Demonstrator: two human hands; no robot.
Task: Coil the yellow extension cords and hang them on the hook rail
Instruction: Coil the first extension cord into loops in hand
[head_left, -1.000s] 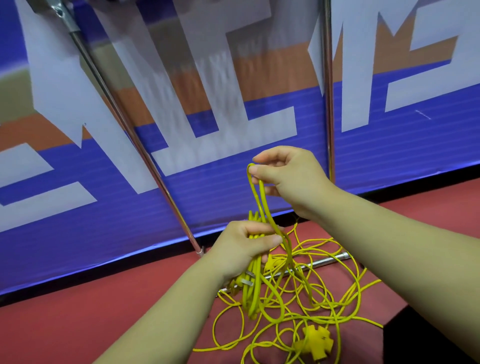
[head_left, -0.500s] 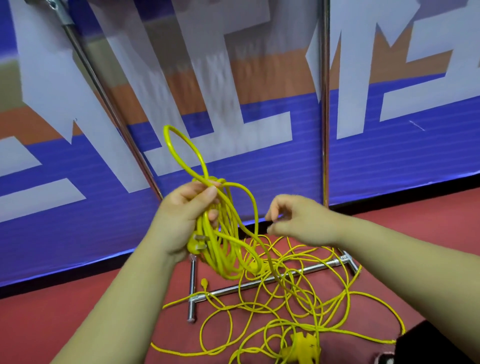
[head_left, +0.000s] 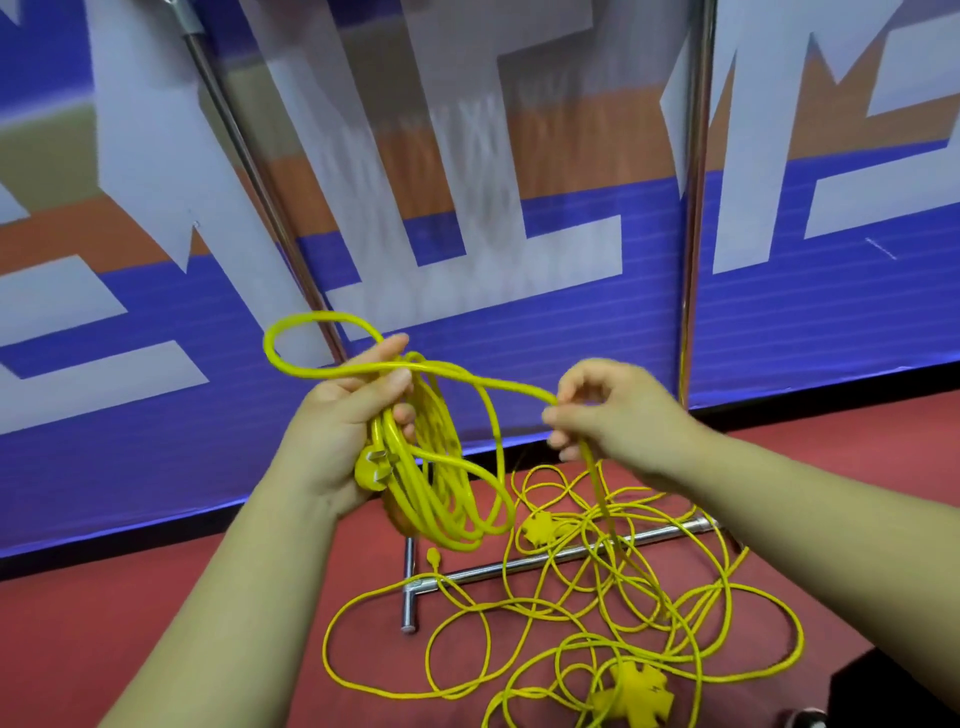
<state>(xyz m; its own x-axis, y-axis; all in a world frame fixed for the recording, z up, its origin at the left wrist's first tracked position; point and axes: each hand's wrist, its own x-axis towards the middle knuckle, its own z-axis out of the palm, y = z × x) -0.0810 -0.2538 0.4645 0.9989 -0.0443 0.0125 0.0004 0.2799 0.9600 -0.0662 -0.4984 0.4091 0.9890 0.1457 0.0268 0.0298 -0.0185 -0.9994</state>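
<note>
The right hand (head_left: 618, 410) is blurred at the fingertips; the left hand (head_left: 343, 415) hides part of the coiled cord (head_left: 431, 504); the left pole (head_left: 249, 171) and right pole (head_left: 696, 182) run off the top edge; a dark thing (head_left: 893, 686), near right, is cut off.

Both hands are bare. My left hand (head_left: 343, 415) sits centre-left and my right hand (head_left: 618, 410) centre-right.

My left forearm (head_left: 249, 597) is bare skin right down to the near bottom edge. My right forearm (head_left: 805, 499) is the same out to the right edge. Both look smooth, and any hair is too fine to make out.

The left thumbnail (head_left: 401, 375) is short, rounded and plain. The fingertips (head_left: 553, 415) of my right hand are smeared by blur, so the nails there can't be read.

There is a dark patch (head_left: 883, 691) in the near right corner. I can't tell whether it is something I'm wearing.
</note>
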